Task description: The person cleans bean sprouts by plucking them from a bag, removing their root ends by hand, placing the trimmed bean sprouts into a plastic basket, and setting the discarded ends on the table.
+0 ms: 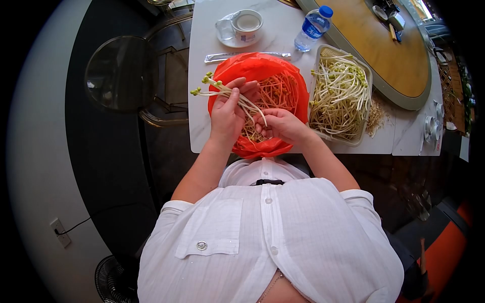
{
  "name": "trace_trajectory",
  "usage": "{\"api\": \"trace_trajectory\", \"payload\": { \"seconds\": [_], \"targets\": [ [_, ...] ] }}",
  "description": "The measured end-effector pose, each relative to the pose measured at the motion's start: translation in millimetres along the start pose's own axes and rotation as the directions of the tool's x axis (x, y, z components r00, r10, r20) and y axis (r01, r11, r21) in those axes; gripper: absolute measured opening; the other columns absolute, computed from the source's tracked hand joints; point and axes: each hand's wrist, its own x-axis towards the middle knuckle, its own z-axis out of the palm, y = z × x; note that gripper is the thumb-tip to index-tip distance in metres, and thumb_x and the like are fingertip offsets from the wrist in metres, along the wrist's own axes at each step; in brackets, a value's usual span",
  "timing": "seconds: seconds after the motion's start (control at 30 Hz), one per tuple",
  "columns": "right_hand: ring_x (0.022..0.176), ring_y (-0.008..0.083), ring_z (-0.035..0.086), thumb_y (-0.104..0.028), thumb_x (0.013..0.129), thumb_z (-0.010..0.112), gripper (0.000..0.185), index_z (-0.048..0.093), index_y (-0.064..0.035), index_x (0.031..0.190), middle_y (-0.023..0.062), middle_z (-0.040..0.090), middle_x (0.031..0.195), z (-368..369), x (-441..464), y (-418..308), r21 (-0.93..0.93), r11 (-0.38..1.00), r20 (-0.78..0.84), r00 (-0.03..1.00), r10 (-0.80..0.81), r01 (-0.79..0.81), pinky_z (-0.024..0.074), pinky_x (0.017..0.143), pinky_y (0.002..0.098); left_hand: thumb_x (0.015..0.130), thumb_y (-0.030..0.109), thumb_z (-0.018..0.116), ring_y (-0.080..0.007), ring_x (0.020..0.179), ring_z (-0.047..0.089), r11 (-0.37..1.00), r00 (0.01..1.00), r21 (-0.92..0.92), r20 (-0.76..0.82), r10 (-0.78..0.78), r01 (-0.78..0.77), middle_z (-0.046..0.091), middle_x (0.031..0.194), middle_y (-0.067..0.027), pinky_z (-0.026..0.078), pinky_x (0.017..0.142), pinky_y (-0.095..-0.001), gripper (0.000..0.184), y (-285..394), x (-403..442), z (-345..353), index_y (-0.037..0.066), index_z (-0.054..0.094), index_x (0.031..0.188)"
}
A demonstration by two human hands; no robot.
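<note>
A small bunch of bean sprouts (pixel 217 87) lies across my left hand (pixel 228 111), the thumb pressed over the stems and the yellow-green heads pointing left. At the root ends of that bunch, my right hand (pixel 283 125) has its fingers pinched together; whether it grips a stem tip is hard to make out. Both hands are above a red plastic bag (pixel 301 86), open at the top, with more sprouts inside it. To the right stands a pale plastic basket (pixel 371 83) heaped with sprouts.
Broken root ends (pixel 376 118) lie beside the basket. Behind the bag are a wrapped chopstick packet (pixel 247 56), a cup on a saucer (pixel 246 22) and a water bottle (pixel 313 29). A round wooden turntable (pixel 384 55) fills the back right; a chair (pixel 124 73) stands left.
</note>
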Motion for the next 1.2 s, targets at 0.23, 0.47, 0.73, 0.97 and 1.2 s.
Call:
{"api": "trace_trajectory", "payload": {
  "seconds": [0.23,0.47,0.73,0.97,1.2],
  "targets": [
    [0.064,0.005,0.05,-0.021,0.089,0.051,0.015,0.058,-0.0069,0.09,-0.0016,0.054,0.074,5,-1,3,-0.068,0.996,-0.074,0.995,-0.063,0.058,0.0392,0.057,0.019,0.095,0.009,0.031,-0.0299,0.113,0.049,1.0,1.0,0.024,-0.014,0.007,-0.006,0.053,0.117,-0.02,0.038,0.099,-0.0412,0.028,-8,3,10,0.0,0.045,0.117],
    [0.059,0.0059,0.045,-0.015,0.087,0.053,0.012,0.058,-0.0051,0.093,-0.0025,0.051,0.071,-7,-15,1,-0.076,0.991,-0.068,0.991,-0.113,0.108,0.038,0.055,0.0205,0.095,0.009,0.031,-0.0307,0.114,0.048,1.0,1.0,0.014,-0.027,0.006,-0.005,0.051,0.118,-0.0206,0.038,0.099,-0.042,0.029,-23,7,34,0.0,0.045,0.118],
    [0.055,0.0061,0.045,-0.012,0.085,0.051,0.008,0.055,-0.0062,0.081,-0.0017,0.05,0.066,-50,-92,0,0.101,0.981,-0.195,0.97,-0.144,0.166,0.0374,0.051,0.0213,0.095,0.01,0.031,-0.0322,0.116,0.046,0.987,0.995,-0.149,-0.067,-0.073,0.063,0.048,0.121,-0.0218,0.036,0.102,-0.0437,0.028,-50,15,91,-0.002,0.043,0.117],
    [0.058,0.0088,0.052,-0.02,0.084,0.058,0.018,0.057,-0.0019,0.085,0.002,0.057,0.068,-186,-224,-26,-0.544,0.737,-0.611,0.412,-0.676,0.402,0.0429,0.054,0.0214,0.093,0.011,0.041,-0.0245,0.088,0.061,0.945,0.987,0.294,0.021,-0.158,0.145,0.06,0.094,-0.0142,0.05,0.083,-0.0385,0.025,-93,26,159,-0.003,0.049,0.112],
    [0.085,0.0312,0.059,-0.012,0.08,0.053,0.023,0.056,-0.0011,0.1,0.0159,0.06,0.094,-302,-238,-23,-0.809,0.318,-0.497,0.285,-0.82,-0.495,0.0474,0.074,0.0403,0.087,0.014,0.047,-0.0264,0.073,0.06,-0.019,0.996,0.996,0.09,-0.006,-0.09,0.059,0.073,-0.0126,0.049,0.067,-0.0347,0.016,-139,56,218,0.0,0.055,0.086]
  ]
}}
